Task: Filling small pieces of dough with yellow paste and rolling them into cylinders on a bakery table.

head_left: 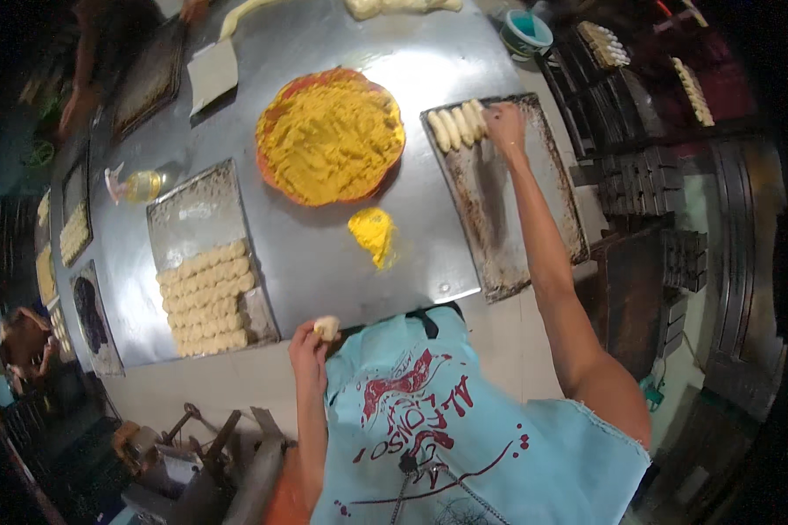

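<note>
My left hand (309, 346) is closed around a small pale dough piece (327, 328) at the table's near edge. My right hand (504, 124) reaches over the dark-edged tray (508, 227) on the right, its fingers curled at the end of a row of long dough rolls (451, 127); whatever they hold is hidden. A red scalloped bowl (270, 171) heaped with yellow paste (324, 136) stands in the middle of the steel table (306, 271), with a smaller yellow mound (372, 234) below it. At left lies another tray (188, 201) with rows of shaped dough (206, 297).
A bottle of yellow liquid (142, 184), more trays (144, 74), a pale flat slab (212, 77) and a teal bucket (525, 31) are around the table. Dark racks (630, 184) stand at right, machinery (201, 464) at lower left. Other people (22, 346) are at the left edge.
</note>
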A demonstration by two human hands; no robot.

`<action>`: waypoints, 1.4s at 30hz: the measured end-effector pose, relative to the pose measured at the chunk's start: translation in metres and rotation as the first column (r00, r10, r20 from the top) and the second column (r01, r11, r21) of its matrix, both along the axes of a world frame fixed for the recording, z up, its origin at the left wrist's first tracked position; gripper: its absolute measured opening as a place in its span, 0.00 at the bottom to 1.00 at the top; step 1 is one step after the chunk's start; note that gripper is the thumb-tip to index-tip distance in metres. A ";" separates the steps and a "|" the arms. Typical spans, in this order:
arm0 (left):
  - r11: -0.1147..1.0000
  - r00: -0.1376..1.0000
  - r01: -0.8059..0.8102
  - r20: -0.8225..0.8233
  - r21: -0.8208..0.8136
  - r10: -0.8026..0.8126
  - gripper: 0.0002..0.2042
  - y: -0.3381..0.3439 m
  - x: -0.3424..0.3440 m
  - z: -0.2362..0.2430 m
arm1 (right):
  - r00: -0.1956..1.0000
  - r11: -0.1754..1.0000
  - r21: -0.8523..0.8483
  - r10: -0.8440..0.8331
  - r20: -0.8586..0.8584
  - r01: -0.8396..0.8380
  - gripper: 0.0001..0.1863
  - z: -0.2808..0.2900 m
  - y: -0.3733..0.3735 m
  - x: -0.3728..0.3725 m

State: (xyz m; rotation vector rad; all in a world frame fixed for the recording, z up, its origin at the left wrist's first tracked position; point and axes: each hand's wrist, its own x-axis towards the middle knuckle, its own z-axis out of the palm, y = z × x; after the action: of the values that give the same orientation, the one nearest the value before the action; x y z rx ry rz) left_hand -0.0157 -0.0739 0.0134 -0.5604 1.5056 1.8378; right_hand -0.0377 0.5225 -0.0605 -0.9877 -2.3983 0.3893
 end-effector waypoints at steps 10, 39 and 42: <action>0.853 0.820 0.521 -0.296 0.034 -0.489 0.13 -0.045 -0.075 -0.017 | 0.970 0.979 0.083 0.169 0.176 -0.186 0.30 -0.006 -0.344 0.060; 0.664 0.419 0.465 -0.515 -0.586 -0.748 0.11 0.079 -0.056 -0.117 | 0.841 0.896 0.084 0.373 0.393 -0.436 0.28 -0.020 -0.451 0.107; 0.620 0.305 0.461 -0.543 -0.635 -0.782 0.11 0.079 -0.056 -0.100 | 0.906 0.975 0.031 0.192 0.378 -0.220 0.30 0.010 -0.449 0.102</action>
State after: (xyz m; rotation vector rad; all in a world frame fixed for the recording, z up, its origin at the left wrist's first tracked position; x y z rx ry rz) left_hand -0.0720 0.0050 -0.0863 0.8287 2.2282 1.1086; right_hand 0.0644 0.0739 -0.0508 -0.8358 -2.8540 0.1960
